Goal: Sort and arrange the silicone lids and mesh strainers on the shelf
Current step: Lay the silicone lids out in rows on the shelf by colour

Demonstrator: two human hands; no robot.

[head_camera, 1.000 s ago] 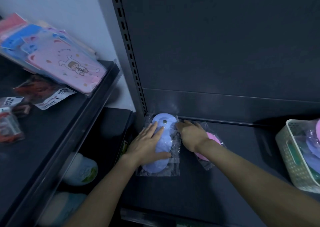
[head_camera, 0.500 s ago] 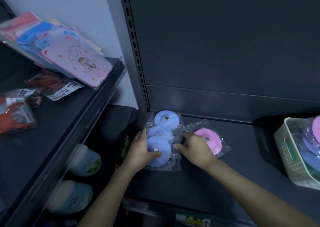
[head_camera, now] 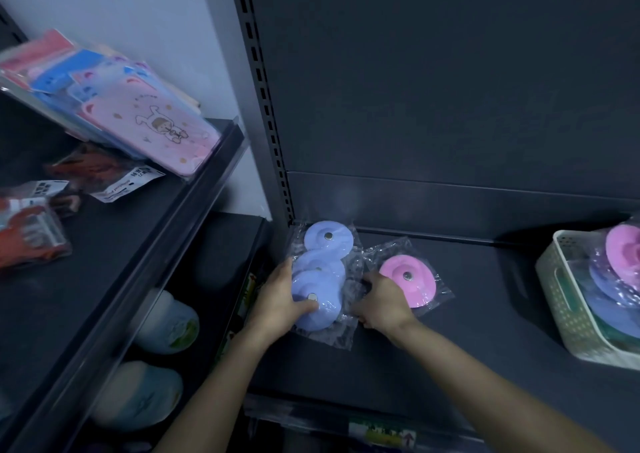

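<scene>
Three bagged blue silicone lids (head_camera: 320,276) lay overlapped at the shelf's (head_camera: 467,331) back-left corner; left hand (head_camera: 280,300) grasped the nearest one, right hand (head_camera: 379,302) gripped their bag edge beside a pink lid (head_camera: 410,279)

On the dark shelf (head_camera: 450,366) lie a row of bagged blue lids (head_camera: 320,276) in the back left corner, one bagged pink lid (head_camera: 412,279) just beside them, and a white basket (head_camera: 575,314) at the right edge.
</scene>
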